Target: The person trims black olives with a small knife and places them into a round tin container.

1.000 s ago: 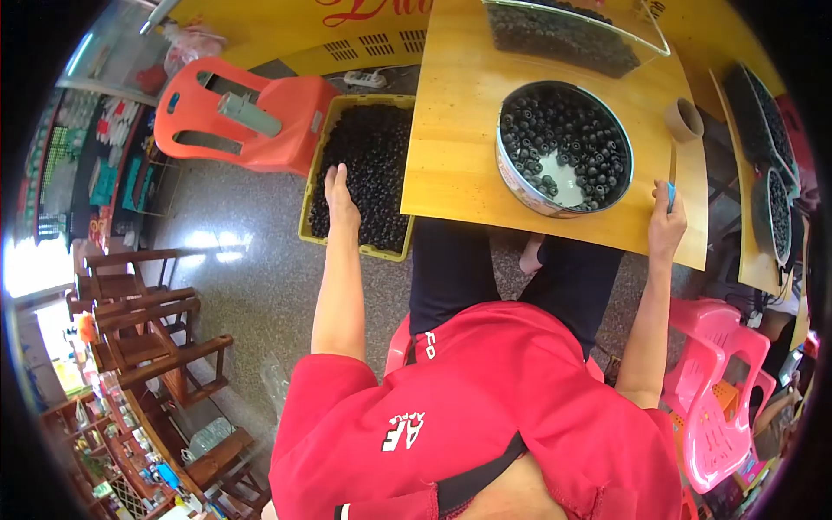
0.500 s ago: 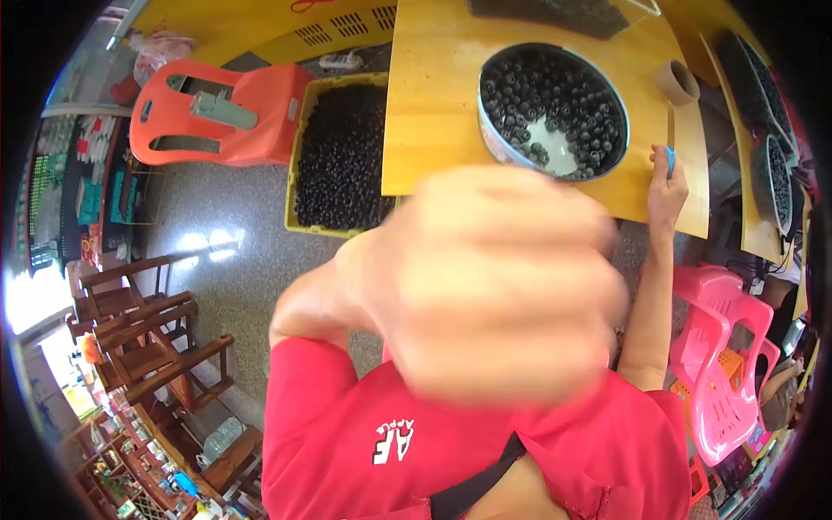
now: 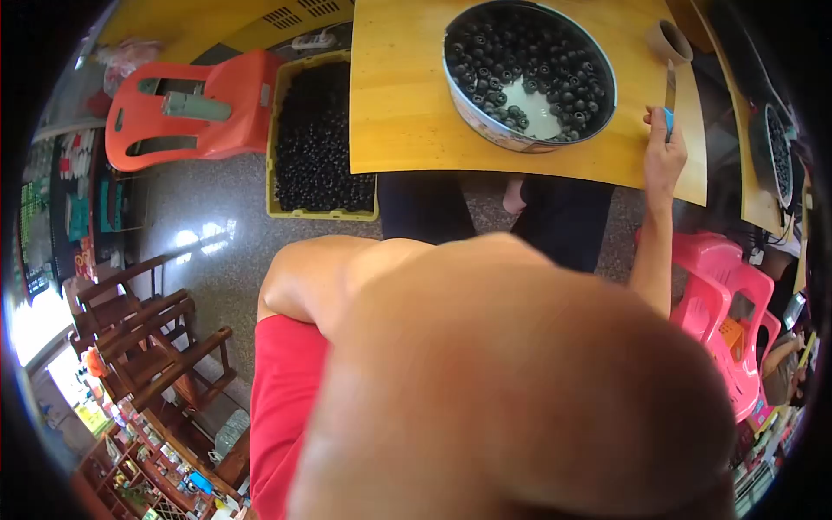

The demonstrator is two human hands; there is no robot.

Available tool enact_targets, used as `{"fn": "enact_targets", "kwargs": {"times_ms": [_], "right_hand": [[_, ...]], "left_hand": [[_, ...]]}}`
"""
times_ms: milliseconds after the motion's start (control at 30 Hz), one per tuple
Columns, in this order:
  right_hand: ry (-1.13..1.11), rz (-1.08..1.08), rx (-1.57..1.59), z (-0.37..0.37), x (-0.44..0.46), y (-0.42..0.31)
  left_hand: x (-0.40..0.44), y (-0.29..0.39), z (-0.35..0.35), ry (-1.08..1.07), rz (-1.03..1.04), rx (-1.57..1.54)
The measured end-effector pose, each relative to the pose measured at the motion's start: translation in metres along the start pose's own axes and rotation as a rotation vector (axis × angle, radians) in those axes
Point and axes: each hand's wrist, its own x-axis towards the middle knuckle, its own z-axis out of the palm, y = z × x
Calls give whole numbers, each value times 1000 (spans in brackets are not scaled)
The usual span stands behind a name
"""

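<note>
R hand (image 3: 665, 158) gripping blue-handled knife (image 3: 670, 97) over right side of worktop (image 3: 399, 130); tub (image 3: 498, 135) of dark fruit (image 3: 575, 97) sitting left of it; L hand (image 3: 520, 373) looming blurred nr cam, can't tell if open/closed

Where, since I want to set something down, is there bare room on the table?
The widest bare patch on the table lies between its left edge and the tub; a narrower strip separates tub and right hand. It is crowded where that hand, knife and cup bunch together.
</note>
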Motion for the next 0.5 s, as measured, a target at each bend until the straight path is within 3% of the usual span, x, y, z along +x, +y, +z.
{"fn": "enact_targets", "kwargs": {"times_ms": [500], "right_hand": [[-11, 22, 46, 9, 4, -3]], "left_hand": [[9, -8, 39, 72, 55, -206]]}}
